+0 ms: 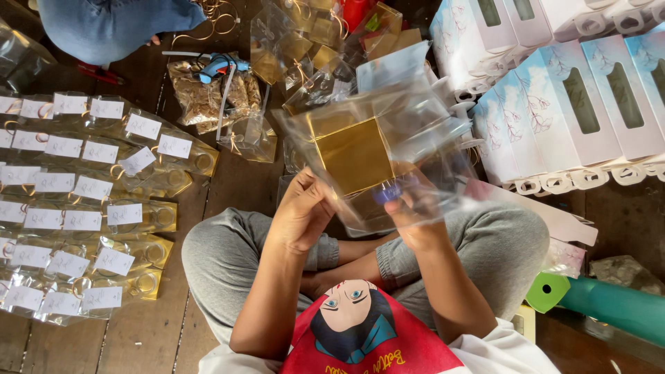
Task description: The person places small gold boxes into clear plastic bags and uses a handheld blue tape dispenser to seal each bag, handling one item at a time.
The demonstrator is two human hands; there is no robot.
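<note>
The wooden plank floor [228, 180] carries everything here, and the person sits cross-legged on it in grey trousers. To the right, a stack of pale blue and pink window boxes [575, 97] printed with branch patterns lies in rows, reaching from the top edge down past the person's knee. To the left, rows of finished clear packets [83, 208], each with a gold base and a white label on top, cover the floor in overlapping lines. At the lower right a teal roll [609, 305] with a green end lies on its side. Another person in blue [118, 24] sits at the top left. Ahead of the knees lies a heap of loose clear bags with gold bases [305, 41], and beside it a bag of crinkled brown filler [208, 93] with a blue glue gun [218, 66] resting on it. Raised above the lap, between both hands, is a clear plastic bag [388, 149] with a square gold card base [355, 156] showing through it. The left hand [301, 215] grips the bag's lower left edge with fingers curled closed on the film. The right hand [415, 215] pinches the lower right edge, with a small blue object [386, 192] held at the fingertips; what it is cannot be told.
</note>
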